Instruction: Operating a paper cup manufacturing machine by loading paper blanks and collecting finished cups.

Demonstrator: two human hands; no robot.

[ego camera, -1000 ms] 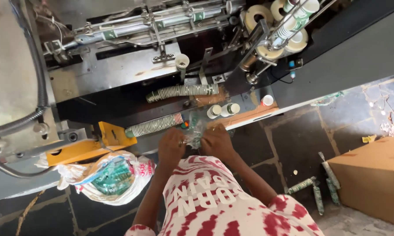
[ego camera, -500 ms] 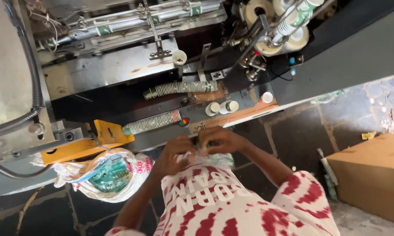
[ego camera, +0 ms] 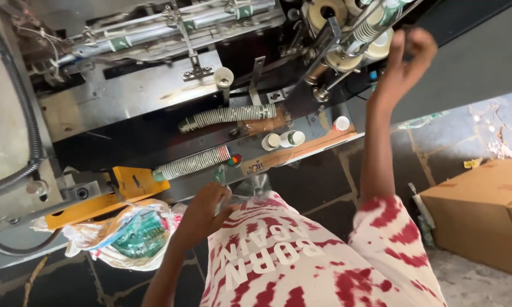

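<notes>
My left hand (ego camera: 206, 208) is closed on a crumpled piece of clear plastic wrap (ego camera: 250, 186), held against my red-and-white shirt just below the machine's front edge. My right hand (ego camera: 405, 55) is raised far up to the right, its fingers curled beside the rollers and white cup stack (ego camera: 375, 35) at the top of the machine; what it grips is hidden. Two long sleeves of stacked paper cups (ego camera: 227, 115) (ego camera: 193, 164) lie across the dark machine deck (ego camera: 125, 142).
Small white cups (ego camera: 282, 139) and a red-rimmed one (ego camera: 341, 123) stand on the ledge. A yellow bracket (ego camera: 132, 185) juts out at left over a stuffed plastic bag (ego camera: 125, 234). A grey corrugated hose (ego camera: 29, 113) runs down the left. A cardboard box (ego camera: 483, 211) sits on the stone floor at right.
My right hand left the plastic wrap at my chest and rose up to the rollers at the top right. The left hand stays low with the wrap.
</notes>
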